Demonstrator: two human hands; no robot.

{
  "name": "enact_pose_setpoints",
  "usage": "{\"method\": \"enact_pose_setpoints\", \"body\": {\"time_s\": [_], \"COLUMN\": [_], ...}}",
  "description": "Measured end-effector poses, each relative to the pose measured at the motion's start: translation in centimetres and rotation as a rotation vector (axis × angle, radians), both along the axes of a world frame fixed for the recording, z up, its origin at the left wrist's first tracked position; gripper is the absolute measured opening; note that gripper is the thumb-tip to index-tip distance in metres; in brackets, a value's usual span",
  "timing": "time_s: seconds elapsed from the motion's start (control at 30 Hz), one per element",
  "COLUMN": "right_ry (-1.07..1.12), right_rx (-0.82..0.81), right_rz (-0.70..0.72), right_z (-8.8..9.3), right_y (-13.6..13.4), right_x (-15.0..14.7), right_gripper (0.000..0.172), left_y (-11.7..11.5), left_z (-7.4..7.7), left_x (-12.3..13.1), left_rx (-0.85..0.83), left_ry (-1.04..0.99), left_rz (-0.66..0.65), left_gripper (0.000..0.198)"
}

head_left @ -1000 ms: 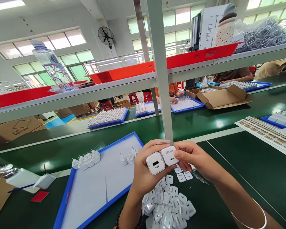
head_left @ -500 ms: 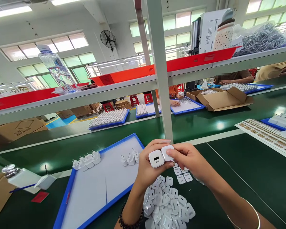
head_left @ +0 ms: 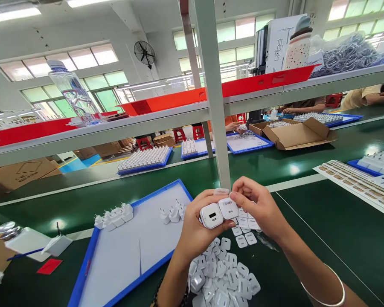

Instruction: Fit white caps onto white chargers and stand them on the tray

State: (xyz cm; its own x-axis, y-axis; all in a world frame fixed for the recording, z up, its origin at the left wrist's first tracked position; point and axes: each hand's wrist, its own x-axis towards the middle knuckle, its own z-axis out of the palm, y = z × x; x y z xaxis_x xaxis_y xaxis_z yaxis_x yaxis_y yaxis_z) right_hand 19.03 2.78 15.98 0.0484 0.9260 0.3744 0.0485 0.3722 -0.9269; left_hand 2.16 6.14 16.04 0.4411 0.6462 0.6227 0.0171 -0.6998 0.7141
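Observation:
My left hand [head_left: 195, 217] is closed around two white USB chargers side by side. The nearer charger [head_left: 211, 215] shows a dark slot and a smaller port; the other charger [head_left: 228, 208] bears grey lettering. Just above its fingers, a thin white piece [head_left: 221, 192] shows edge-on. My right hand [head_left: 254, 202] has thumb and forefinger pinched at the lettered charger's upper corner; whatever lies between the tips is too small to make out. Below both hands spreads a heap of white face plates [head_left: 224, 273], and lettered plates [head_left: 246, 239] lie in rows beside it.
A blue-rimmed tray [head_left: 131, 281] with several white plugs [head_left: 115, 216] stands at left. Beyond it are a white dispenser bottle [head_left: 28, 243] and a red card [head_left: 49, 266]. A shelf post [head_left: 219, 128] rises ahead. Cardboard strips [head_left: 355, 183] lie at right. Co-workers sit across the belt.
My right thumb has come off the lettered charger's face to its upper corner, and the hand has risen slightly. The lettering now shows. My left hand keeps both chargers.

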Motion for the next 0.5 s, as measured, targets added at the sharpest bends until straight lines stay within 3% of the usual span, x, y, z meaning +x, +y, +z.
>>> {"method": "enact_pose_setpoints", "body": {"time_s": [0.13,0.33,0.5], "right_ry": [0.194,0.450,0.300], "right_rx": [-0.028,0.002,-0.052], "right_rz": [0.201,0.034,0.025], "right_z": [-0.2,0.0,1.1], "right_y": [0.9,0.6,-1.6], "right_x": [0.5,1.2,1.5], "right_gripper": [0.018,0.017,0.019], "left_y": [-0.4,-0.5,-0.2], "left_z": [0.4,0.2,0.0], "left_x": [-0.1,0.0,-0.2], "left_rx": [0.072,0.144,0.163], "left_ry": [0.065,0.132,0.082], "left_rz": [-0.026,0.057,0.121], "left_gripper": [0.036,0.035,0.033]}}
